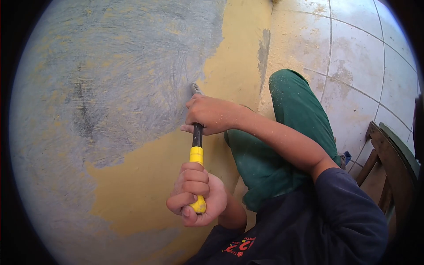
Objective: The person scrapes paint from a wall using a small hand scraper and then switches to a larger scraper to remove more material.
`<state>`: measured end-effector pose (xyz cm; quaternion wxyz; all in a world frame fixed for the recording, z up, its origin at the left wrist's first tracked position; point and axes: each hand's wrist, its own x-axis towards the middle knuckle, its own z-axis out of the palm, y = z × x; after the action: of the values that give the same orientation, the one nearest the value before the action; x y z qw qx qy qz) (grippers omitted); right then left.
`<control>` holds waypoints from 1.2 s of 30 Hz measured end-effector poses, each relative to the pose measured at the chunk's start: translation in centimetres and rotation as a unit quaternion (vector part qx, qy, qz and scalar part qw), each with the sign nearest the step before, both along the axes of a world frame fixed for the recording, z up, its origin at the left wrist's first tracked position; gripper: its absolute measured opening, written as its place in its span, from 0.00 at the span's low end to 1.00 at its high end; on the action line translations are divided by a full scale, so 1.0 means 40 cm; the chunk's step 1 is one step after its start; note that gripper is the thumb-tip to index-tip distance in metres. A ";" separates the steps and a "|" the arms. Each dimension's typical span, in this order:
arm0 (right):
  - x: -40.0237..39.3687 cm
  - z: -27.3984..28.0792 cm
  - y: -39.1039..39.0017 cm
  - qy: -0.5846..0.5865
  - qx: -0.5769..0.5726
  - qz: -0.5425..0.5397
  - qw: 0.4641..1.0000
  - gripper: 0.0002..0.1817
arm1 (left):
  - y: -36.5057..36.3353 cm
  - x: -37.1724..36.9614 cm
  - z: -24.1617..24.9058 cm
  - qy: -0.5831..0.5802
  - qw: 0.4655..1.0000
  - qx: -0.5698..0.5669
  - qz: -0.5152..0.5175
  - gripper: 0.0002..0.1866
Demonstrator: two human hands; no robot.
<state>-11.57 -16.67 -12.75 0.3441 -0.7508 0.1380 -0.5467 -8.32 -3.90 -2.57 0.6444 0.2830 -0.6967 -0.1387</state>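
A long-handled scraper point(197, 153) with a yellow and black handle lies across the wall point(145, 176). My left hand point(194, 194) is wrapped around the yellow end of the handle. Farther up, my right hand point(207, 114) is closed over the black shaft near the head. The narrow metal tip shows just beyond my right fingers, at the edge between yellow paint and scraped grey surface. Most of the head is hidden by that hand. Pale dust clings to my left fingers and right forearm.
Yellowish flakes and dust point(287, 57) lie on the white tiled floor point(353, 48) along the wall's foot. My bent knee point(291, 88) in green trousers is close to the wall. A wooden chair point(388, 150) stands at the right.
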 end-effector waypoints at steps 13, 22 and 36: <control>0.013 -0.022 -0.012 0.007 0.014 0.011 1.000 0.23 | -0.007 -0.006 -0.005 -0.024 0.999 0.042 -0.014 0.11; 0.015 -0.017 -0.007 0.038 0.022 -0.006 0.999 0.23 | 0.001 0.029 -0.002 0.005 0.999 0.048 -0.006 0.11; 0.024 -0.013 0.009 -0.026 0.009 0.015 0.999 0.24 | -0.001 -0.001 -0.010 -0.006 1.000 -0.001 0.000 0.12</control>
<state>-10.62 -16.31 -13.27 0.3626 -0.7350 0.1223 -0.5598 -8.38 -3.95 -2.95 0.6406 0.2828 -0.7008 -0.1365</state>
